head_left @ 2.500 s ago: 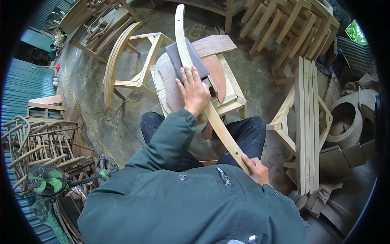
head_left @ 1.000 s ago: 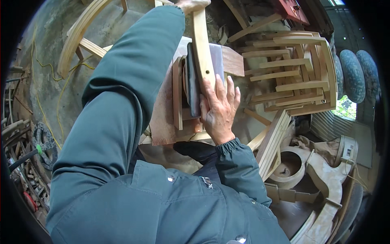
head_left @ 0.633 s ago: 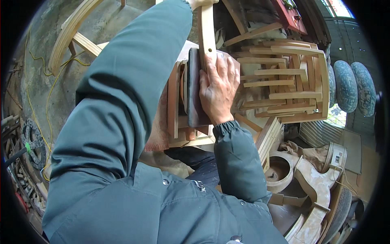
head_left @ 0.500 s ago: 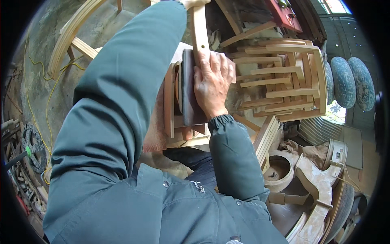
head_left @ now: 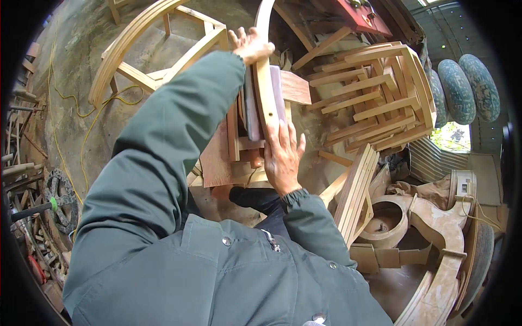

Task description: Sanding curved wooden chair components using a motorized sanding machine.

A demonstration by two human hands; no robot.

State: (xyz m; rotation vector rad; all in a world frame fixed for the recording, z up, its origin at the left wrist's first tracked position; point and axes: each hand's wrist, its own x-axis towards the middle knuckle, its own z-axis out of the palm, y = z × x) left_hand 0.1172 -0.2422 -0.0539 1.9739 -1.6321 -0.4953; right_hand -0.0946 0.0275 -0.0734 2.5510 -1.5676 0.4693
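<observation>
A long, curved piece of pale wood (head_left: 265, 81) with a small hole near its close end runs away from me. It lies along a dark grey, flat-faced pad (head_left: 252, 111) on a wooden stand (head_left: 232, 122). My left hand (head_left: 252, 46) is at the wood's farther part, its palm side against it and its fingers spread to the left. Over the near end rests my right hand (head_left: 282, 157), fingers stretched out flat and slightly apart. The wood hides part of the pad.
A curved wooden frame (head_left: 122, 54) stands at the far left beside a yellow cord (head_left: 81, 114). To the right are stacked wooden frames (head_left: 380, 103), leaning slats (head_left: 356, 190) and a large dusty machine housing (head_left: 446, 271). Blue-green rounded objects (head_left: 478, 87) stand behind.
The curved wood has slid toward me along the pad. My left hand has come back from the top edge, its fingers now spread; my right hand has moved nearer with the wood's end.
</observation>
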